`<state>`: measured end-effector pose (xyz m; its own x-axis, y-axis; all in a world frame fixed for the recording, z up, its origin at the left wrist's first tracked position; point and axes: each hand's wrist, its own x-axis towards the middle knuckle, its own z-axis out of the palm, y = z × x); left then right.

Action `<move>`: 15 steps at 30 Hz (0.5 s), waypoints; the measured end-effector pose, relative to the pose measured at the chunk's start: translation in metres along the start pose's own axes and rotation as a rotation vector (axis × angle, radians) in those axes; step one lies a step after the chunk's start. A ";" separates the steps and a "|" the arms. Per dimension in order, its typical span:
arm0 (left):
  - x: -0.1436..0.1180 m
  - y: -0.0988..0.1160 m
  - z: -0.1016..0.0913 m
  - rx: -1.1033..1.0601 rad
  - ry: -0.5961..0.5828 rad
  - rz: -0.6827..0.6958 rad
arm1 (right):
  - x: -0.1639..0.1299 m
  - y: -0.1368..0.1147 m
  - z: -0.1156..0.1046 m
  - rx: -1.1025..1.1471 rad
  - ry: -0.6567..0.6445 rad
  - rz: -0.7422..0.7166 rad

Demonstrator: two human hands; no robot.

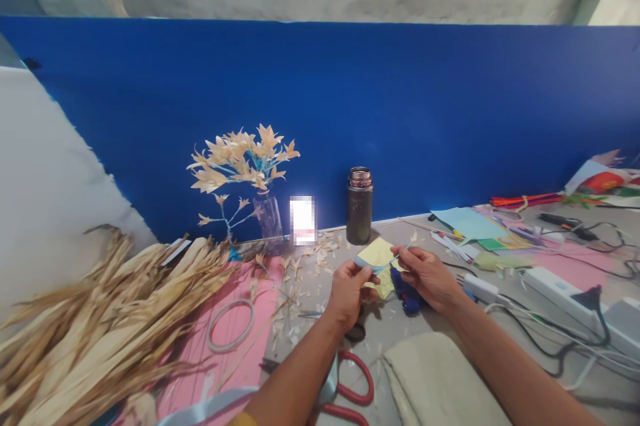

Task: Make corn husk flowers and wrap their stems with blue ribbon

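Observation:
My left hand [349, 289] is closed, its thumb pressing a light blue strip [369, 267] against the fingers. To its right, my right hand [425, 274] pinches a thin stem [409, 245] with a small pale tip; the strip runs toward this stem. Yellow paper [377, 253] lies behind and between the hands. A dark blue object [406, 293], partly hidden by my right hand, rests below. Red-handled scissors [370, 379] lie partly under my left forearm. Pale husk flowers [240, 153] on blue stems stand in a clear bottle [269, 219].
Dry corn husks [125, 319] are heaped at left beside pink paper [220, 339] with a tape roll [230, 325]. A dark flask [359, 209] stands by the blue partition [350, 99]. At right are a power strip [560, 296] and cables; a folded cloth [440, 379] lies in front.

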<state>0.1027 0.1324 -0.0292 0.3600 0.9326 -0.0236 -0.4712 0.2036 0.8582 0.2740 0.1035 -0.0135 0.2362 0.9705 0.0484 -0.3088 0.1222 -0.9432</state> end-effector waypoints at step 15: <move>-0.007 -0.010 0.006 0.333 0.075 0.101 | 0.004 0.006 -0.004 -0.016 0.177 -0.061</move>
<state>0.1102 0.1223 -0.0343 0.2591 0.9649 0.0424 -0.2087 0.0130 0.9779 0.2770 0.1075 -0.0200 0.4132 0.9094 0.0487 -0.2742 0.1752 -0.9456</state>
